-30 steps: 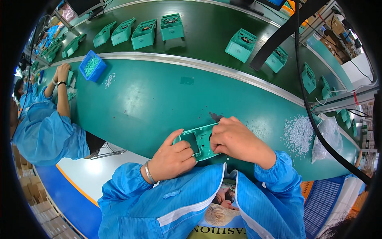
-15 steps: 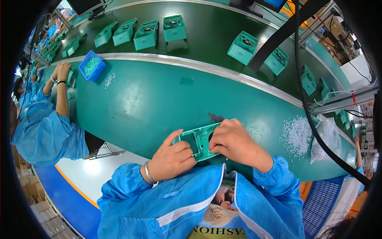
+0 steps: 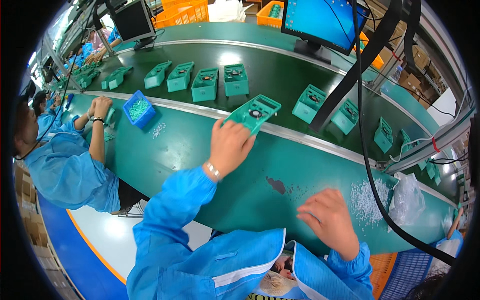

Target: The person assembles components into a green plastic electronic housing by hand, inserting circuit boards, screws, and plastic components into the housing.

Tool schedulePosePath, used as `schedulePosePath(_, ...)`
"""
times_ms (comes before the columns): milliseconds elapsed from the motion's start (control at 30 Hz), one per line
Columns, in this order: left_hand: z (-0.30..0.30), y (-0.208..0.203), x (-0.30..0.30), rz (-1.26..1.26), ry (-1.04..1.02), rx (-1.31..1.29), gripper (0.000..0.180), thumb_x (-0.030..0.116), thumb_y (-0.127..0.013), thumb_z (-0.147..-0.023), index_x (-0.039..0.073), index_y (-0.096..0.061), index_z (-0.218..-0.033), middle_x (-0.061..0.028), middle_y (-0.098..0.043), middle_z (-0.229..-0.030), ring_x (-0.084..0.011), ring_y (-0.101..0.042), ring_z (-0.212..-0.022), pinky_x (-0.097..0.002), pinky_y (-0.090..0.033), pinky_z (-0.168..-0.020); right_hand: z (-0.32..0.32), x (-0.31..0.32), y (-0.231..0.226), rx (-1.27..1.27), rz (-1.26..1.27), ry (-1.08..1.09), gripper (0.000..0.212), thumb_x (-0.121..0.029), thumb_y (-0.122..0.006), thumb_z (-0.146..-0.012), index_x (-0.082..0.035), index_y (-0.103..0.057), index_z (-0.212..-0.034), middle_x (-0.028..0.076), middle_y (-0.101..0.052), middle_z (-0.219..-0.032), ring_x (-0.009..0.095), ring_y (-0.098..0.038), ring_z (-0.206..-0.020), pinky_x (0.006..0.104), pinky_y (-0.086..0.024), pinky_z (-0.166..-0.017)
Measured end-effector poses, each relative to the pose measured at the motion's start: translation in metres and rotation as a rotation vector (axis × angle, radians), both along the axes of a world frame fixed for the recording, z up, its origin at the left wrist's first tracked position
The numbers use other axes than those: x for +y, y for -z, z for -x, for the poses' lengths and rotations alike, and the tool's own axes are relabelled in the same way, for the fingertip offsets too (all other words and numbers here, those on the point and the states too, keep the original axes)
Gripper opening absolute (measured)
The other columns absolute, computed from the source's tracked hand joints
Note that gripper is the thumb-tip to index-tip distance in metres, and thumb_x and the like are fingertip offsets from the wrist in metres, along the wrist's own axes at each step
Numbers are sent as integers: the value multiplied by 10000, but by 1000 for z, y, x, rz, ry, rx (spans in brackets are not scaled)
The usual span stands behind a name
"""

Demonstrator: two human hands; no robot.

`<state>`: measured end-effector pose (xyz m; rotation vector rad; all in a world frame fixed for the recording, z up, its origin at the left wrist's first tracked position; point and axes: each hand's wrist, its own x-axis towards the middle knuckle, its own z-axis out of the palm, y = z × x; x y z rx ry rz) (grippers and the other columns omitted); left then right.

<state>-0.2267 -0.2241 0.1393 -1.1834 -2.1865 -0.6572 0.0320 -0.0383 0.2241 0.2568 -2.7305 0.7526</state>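
My left hand (image 3: 231, 147) stretches forward to the metal edge strip and grips a green plastic housing (image 3: 264, 106) by its near end. The housing is tilted, its far part over the dark conveyor, with a dark round part and a rectangular opening on its upper face. My fingers cover the end nearest me. Above the bench at the right, my right hand (image 3: 330, 220) holds nothing, its fingers bent loosely and the thumb apart. Closest to it lies a spread of small whitish pieces (image 3: 369, 200).
More green housings (image 3: 236, 80) stand along the conveyor (image 3: 272, 65). A blue bin (image 3: 140, 111) of light green pieces sits at the left, near a co-worker (image 3: 70, 165). A black cable (image 3: 367, 150) hangs at the right by a clear bag (image 3: 407, 200). A monitor (image 3: 317, 22) stands behind.
My left hand has carried the housing forward from in front of me to the conveyor edge. My right hand has let go of it and moved right. The view has tilted up.
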Motion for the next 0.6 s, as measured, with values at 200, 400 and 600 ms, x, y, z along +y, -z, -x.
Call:
schedulePosePath(200, 75, 28, 94, -10, -116, -33, 214, 304, -713, -904, 115, -684, -807, -52, -667, -867, -307, -630, -909, -505, -457, -865, -21, 9, 10, -25, -24, 166, 146, -125, -821, -761, -82, -751, -882, 57, -678, -869, 287, -609, -848, 420, -462, -792)
schedulePosePath(400, 109, 29, 130, -58, -271, 53, 232, 310, -640, -962, 149, -718, -1110, -69, -711, -1098, -319, -636, -1060, -500, -500, -844, -40, 37, 32, -68, -14, 316, 142, -72, -815, -760, -69, -738, -879, 87, -701, -870, 308, -640, -865, 426, -484, -774)
schedulePosePath(600, 164, 21, 117, 19, -488, -254, 572, 629, -591, -932, 179, -665, -1277, -116, -700, -1240, -339, -620, -1196, -553, -441, -966, -46, 70, 73, 1, 42, 486, 107, -46, -783, -788, -40, -723, -876, 116, -689, -843, 328, -655, -830, 431, -519, -731)
